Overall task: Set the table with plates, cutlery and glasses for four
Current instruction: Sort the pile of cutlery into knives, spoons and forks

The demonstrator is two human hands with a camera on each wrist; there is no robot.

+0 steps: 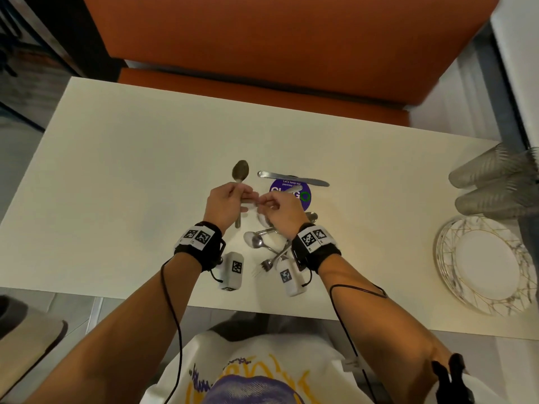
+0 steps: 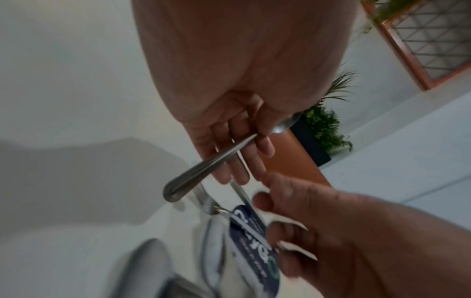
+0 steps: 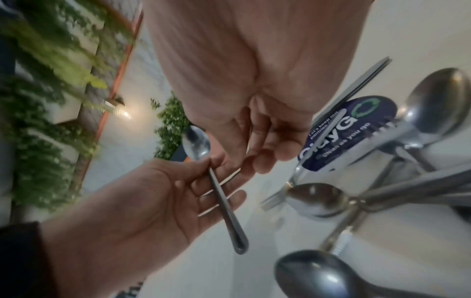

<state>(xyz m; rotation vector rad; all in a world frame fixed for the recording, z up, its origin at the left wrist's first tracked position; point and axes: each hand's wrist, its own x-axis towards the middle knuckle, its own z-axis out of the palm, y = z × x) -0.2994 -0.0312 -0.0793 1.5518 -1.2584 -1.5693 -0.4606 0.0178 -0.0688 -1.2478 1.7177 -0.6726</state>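
My left hand (image 1: pixel 246 199) grips a steel spoon (image 1: pixel 240 170) by its handle above the white table (image 1: pixel 116 170), bowl pointing away; the handle (image 2: pixel 203 171) crosses the fingers. My right hand (image 1: pixel 264 201) meets the left fingertips with its fingers curled, and seems to pinch a thin piece of cutlery (image 2: pixel 244 195) that is mostly hidden. A loose pile of spoons and forks (image 1: pixel 262 243) lies under my right wrist. One knife (image 1: pixel 291 178) lies beyond a round purple sticker (image 1: pixel 303 196). Stacked plates (image 1: pixel 449 272) and tumblers (image 1: pixel 490 176) lying on their sides sit at the right end.
An orange bench (image 1: pixel 262 39) runs along the table's far side. The table's near edge is just below my wrists. Potted plants (image 3: pixel 173 125) stand in the background.
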